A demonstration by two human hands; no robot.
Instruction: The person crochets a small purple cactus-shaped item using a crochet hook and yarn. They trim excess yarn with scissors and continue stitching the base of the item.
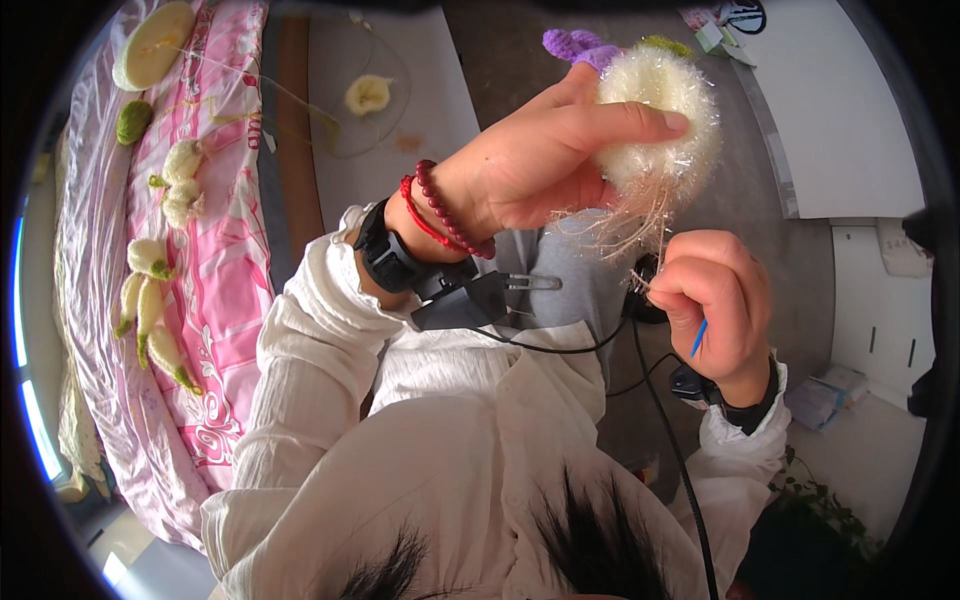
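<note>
My left hand (540,150) grips a fluffy cream-white yarn piece (660,154) with glittery fibres, the thumb pressed on its face. Green yarn (666,45) shows at its top, and a knobbly purple yarn piece (577,46) pokes out behind that hand. Thin brown strands (634,225) hang loose from the lower end. Below and to the right, my right hand (712,300) pinches brown strand ends between thumb and forefinger. A slim blue shaft (699,337) sticks out from under its curled fingers; the rest of that tool is hidden.
On the pink patterned bedding (225,300) at left lie several cream-and-green knitted pieces (150,300), a green yarn ball (134,122) and a large pale yarn cake (154,45). A small cream yarn piece (368,94) rests on a white surface. A black cable (667,427) crosses my lap.
</note>
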